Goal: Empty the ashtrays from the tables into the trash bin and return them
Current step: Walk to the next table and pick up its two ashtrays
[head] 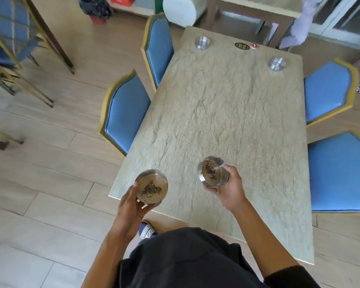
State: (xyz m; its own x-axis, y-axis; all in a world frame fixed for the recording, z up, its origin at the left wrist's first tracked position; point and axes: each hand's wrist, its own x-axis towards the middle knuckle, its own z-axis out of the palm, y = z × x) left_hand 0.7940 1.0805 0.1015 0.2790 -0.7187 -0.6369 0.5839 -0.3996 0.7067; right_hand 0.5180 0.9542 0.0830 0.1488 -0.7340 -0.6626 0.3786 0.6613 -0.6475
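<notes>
Ash sits in both ashtrays we hold over the near tabletop (227, 121): left hand (131, 206) grips one ashtray (152, 187), right hand (231, 188) grips the tilted ashtray (212, 171).

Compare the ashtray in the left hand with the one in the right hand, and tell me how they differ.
The left hand's ashtray is held nearly level, its mouth facing up; the right hand's ashtray is tipped, its mouth turned sideways toward the left. The left hand cups its ashtray from below at the table's near corner; the right hand grips its ashtray by the side over the tabletop. Both are round, metallic and hold dark residue.
</notes>
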